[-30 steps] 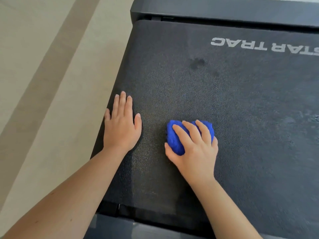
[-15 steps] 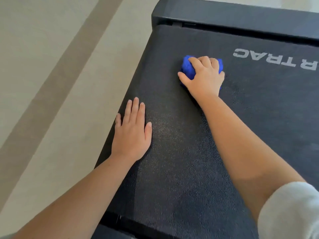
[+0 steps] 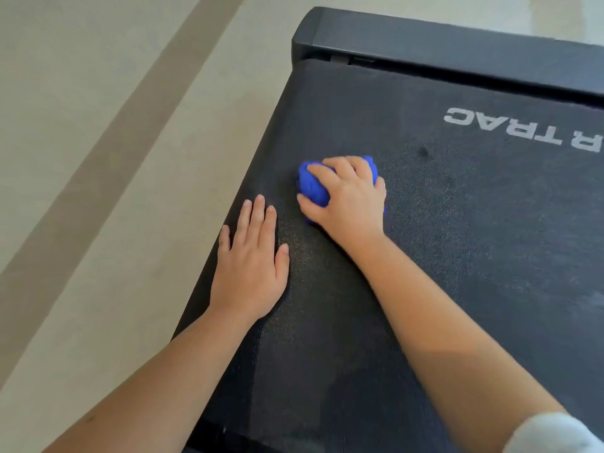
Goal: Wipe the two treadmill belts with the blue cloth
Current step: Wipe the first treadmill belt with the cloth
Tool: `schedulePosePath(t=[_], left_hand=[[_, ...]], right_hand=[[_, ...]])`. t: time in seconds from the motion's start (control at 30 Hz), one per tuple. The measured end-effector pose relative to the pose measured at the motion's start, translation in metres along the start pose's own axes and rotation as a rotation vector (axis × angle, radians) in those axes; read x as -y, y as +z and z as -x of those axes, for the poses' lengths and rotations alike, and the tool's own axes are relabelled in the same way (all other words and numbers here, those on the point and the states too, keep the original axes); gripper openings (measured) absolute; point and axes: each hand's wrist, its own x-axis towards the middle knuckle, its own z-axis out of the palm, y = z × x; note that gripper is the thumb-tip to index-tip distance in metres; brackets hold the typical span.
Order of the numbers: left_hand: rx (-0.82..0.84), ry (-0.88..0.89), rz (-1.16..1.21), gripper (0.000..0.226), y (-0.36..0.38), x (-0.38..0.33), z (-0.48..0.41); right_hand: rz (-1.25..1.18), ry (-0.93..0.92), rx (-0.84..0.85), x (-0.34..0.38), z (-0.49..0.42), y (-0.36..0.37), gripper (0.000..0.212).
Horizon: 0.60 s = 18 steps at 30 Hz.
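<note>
Bunched blue cloth (image 3: pixel 313 188) was gripped by the right hand (image 3: pixel 349 197) near the treadmill belt's (image 3: pixel 457 256) left edge. The left hand (image 3: pixel 251 266) was laid flat, fingers straight. A dark spot (image 3: pixel 424 152) was noted farther right. No second belt was seen, so much was judged left.

A blue cloth (image 3: pixel 312 188), bunched into a tight wad, lies on the treadmill belt (image 3: pixel 457 256) near its left edge, gripped under the right hand (image 3: pixel 349 197) w/ fingers curled over the top. Blue shows at the thumb side & past the knuckles. One belt in view: black, pebbled texture, white lettering "R TRAC" reading upside down at upper rt. A small dark spot sits just beyond the cloth.
</note>
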Motion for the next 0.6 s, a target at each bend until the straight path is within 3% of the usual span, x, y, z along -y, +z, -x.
schedulePosePath(t=[0.1, 0.17, 0.33, 0.47, 0.6], left_hand=[[0.017, -0.001, -0.019, 0.067, -0.001, 0.0, 0.0], [0.018, -0.002, -0.024, 0.066, -0.001, 0.001, 0.0], [0.012, 0.002, 0.0, 0.067, -0.001, 0.001, 0.0], [0.011, -0.002, -0.003, 0.069, 0.001, 0.001, 0.0], [0.015, 0.002, -0.013, 0.067, 0.0, 0.0, -0.001]], right_hand=[[0.025, 0.09, 0.184, 0.001, -0.05, 0.009, 0.044], [0.05, 0.107, 0.217, -0.001, -0.06, 0.015, 0.046], [0.016, 0.011, -0.052, -0.008, 0.02, -0.006, 0.043], [0.013, -0.068, -0.084, -0.028, 0.087, -0.03, 0.043], [0.015, -0.045, -0.077, -0.041, 0.052, -0.024, 0.046]])
